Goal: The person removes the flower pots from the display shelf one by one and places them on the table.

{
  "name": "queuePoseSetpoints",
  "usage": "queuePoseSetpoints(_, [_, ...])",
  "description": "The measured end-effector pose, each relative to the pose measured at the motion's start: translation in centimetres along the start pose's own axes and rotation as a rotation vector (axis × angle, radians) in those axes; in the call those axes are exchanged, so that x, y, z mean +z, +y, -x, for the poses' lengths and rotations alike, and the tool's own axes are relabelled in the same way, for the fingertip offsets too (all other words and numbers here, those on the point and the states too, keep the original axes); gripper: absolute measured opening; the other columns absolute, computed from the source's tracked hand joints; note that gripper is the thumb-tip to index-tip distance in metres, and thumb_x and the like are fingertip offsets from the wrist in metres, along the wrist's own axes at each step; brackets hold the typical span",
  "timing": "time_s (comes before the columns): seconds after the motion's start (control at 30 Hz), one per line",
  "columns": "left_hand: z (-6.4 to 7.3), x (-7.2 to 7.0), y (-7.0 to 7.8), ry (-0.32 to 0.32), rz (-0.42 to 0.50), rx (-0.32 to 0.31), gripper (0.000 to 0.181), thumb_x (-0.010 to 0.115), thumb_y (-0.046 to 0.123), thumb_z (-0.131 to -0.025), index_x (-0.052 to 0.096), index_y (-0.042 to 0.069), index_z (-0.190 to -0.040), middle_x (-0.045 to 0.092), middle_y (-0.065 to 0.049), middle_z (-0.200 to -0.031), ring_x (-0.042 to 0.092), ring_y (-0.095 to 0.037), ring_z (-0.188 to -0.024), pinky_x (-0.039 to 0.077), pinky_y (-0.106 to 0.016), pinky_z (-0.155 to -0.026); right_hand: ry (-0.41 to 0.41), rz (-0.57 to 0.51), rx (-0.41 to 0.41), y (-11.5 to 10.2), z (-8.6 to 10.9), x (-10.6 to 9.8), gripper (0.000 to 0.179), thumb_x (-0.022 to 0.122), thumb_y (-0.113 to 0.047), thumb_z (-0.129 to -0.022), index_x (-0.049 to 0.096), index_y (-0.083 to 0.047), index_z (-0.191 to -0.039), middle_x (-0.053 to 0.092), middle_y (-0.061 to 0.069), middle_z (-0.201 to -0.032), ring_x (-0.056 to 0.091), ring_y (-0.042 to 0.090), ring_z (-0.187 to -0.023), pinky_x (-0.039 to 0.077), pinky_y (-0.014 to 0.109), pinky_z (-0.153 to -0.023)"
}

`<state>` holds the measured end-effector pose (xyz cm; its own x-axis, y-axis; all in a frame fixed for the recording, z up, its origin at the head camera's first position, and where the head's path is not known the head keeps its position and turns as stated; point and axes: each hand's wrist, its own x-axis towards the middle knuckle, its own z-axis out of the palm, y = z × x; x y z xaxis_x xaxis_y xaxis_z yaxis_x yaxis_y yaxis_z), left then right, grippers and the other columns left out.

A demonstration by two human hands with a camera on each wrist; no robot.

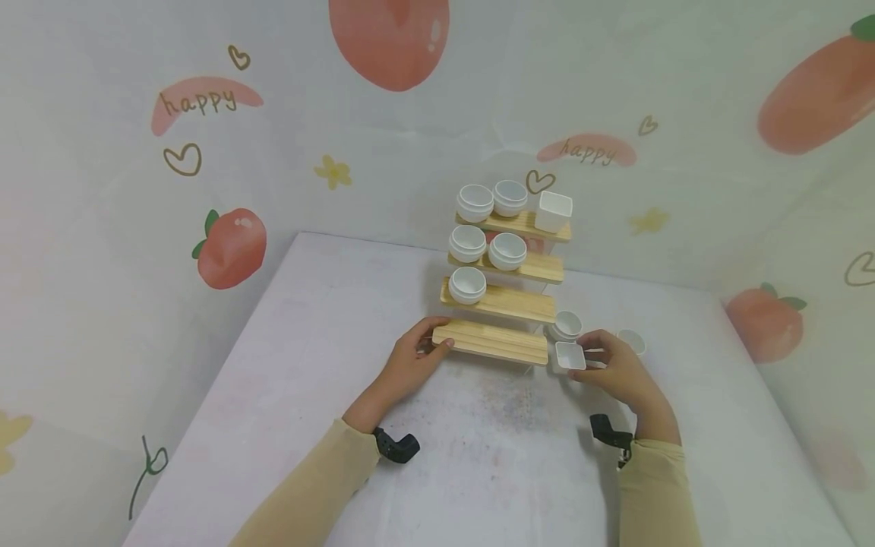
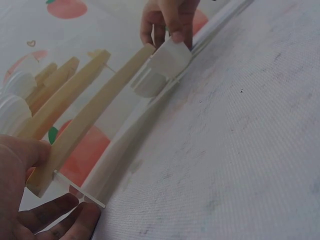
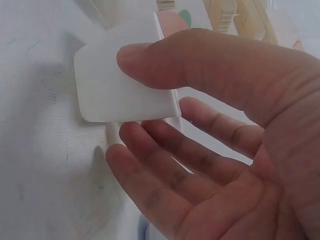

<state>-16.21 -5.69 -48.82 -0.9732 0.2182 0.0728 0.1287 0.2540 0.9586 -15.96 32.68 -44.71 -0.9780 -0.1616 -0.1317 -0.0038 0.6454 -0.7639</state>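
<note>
A tiered display stand with several light wooden shelves (image 1: 502, 302) stands on the table. My left hand (image 1: 410, 361) grips the left end of its lowest shelf (image 1: 492, 343); in the left wrist view the thumb lies on the wood and the fingers are by the clear side support (image 2: 80, 189). My right hand (image 1: 618, 372) pinches a small white square bowl (image 3: 120, 85) between thumb and fingers, beside the right end of the lowest shelf. A white round bowl (image 1: 567, 325) is just behind it. Another white round bowl (image 1: 632, 342) is partly hidden behind the right hand.
The top shelf carries two round white bowls (image 1: 475, 202) and a square white bowl (image 1: 554, 212). Two round bowls (image 1: 508, 251) sit on the second shelf, one round bowl (image 1: 468, 285) on the third. A printed cloth backdrop (image 1: 410, 144) rises behind the white table (image 1: 437, 471).
</note>
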Motion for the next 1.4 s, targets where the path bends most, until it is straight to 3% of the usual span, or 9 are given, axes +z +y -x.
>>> queuePoseSetpoints(0.23, [0.0,0.0,-0.2,0.002,0.001,0.005,0.042,0.068,0.031,-0.106,0.061,0.023,-0.146,0.069,-0.007,-0.136,0.069,-0.022,-0.114,0.06,-0.043,-0.097,0.003,0.044,0.035,-0.4,0.1,0.0,0.066,0.092,-0.013,-0.084,0.054,0.004,-0.135,0.059,0.029,-0.143,0.059,0.052,-0.135,0.054,0.062,-0.106])
queuePoseSetpoints(0.47, [0.0,0.0,-0.4,0.008,-0.004,0.016,0.042,0.068,0.031,-0.106,0.061,0.023,-0.146,0.069,-0.006,-0.136,0.069,-0.021,-0.114,0.059,-0.042,-0.096,0.016,0.069,-0.027,-1.2,0.5,-0.6,0.066,0.09,-0.016,-0.086,0.054,0.008,-0.137,0.058,0.031,-0.142,0.055,0.055,-0.136,0.049,0.063,-0.112])
queuePoseSetpoints(0.73, [0.1,0.0,-0.4,0.01,0.005,0.009,0.042,0.068,0.032,-0.106,0.061,0.023,-0.146,0.069,-0.006,-0.136,0.069,-0.022,-0.115,0.059,-0.044,-0.096,0.098,0.184,-0.059,-1.9,0.5,-1.0,0.061,0.087,-0.027,-0.091,0.059,0.006,-0.135,0.062,0.029,-0.14,0.06,0.051,-0.13,0.048,0.065,-0.111])
queuePoseSetpoints(0.9, [-0.1,0.1,-0.6,0.007,-0.004,0.015,0.042,0.068,0.033,-0.106,0.06,0.024,-0.146,0.068,-0.006,-0.139,0.069,-0.023,-0.118,0.059,-0.044,-0.098,0.161,0.187,-0.065,-3.1,0.7,-0.9,0.057,0.083,-0.029,-0.094,0.061,0.005,-0.134,0.064,0.028,-0.137,0.061,0.048,-0.128,0.049,0.064,-0.11])
queuePoseSetpoints(1.0, [-0.1,0.1,-0.5,0.01,-0.003,0.022,0.042,0.068,0.033,-0.106,0.06,0.023,-0.146,0.068,-0.006,-0.139,0.069,-0.023,-0.118,0.059,-0.044,-0.098,0.216,0.167,-0.098,-4.1,0.7,-0.7,0.051,0.08,-0.029,-0.098,0.062,0.004,-0.132,0.066,0.026,-0.133,0.063,0.042,-0.125,0.053,0.057,-0.107])
queuePoseSetpoints(1.1, [-0.1,0.1,-0.5,0.01,-0.003,0.023,0.042,0.068,0.032,-0.106,0.061,0.023,-0.146,0.068,-0.006,-0.139,0.069,-0.023,-0.118,0.059,-0.044,-0.098,0.277,0.144,-0.131,-5.0,0.3,-0.3,0.045,0.078,-0.029,-0.099,0.065,0.002,-0.129,0.069,0.023,-0.128,0.065,0.035,-0.12,0.059,0.038,-0.101])
queuePoseSetpoints(1.23, [-0.2,0.1,-0.7,0.009,-0.009,0.018,0.042,0.068,0.032,-0.106,0.061,0.024,-0.146,0.068,-0.007,-0.139,0.069,-0.022,-0.117,0.06,-0.043,-0.097,0.33,0.089,-0.182,-6.1,-0.7,0.7,0.038,0.078,-0.027,-0.099,0.068,0.001,-0.124,0.071,0.021,-0.125,0.066,0.023,-0.114,0.056,0.016,-0.093])
queuePoseSetpoints(1.4, [-0.2,0.1,-0.7,0.009,-0.013,0.028,0.042,0.069,0.032,-0.105,0.061,0.023,-0.146,0.068,-0.007,-0.139,0.069,-0.022,-0.117,0.059,-0.042,-0.096,0.35,-0.045,-0.285,-7.5,-1.6,2.2,0.031,0.079,-0.013,-0.097,0.07,0.003,-0.122,0.071,0.02,-0.123,0.064,0.004,-0.106,0.055,0.013,-0.091])
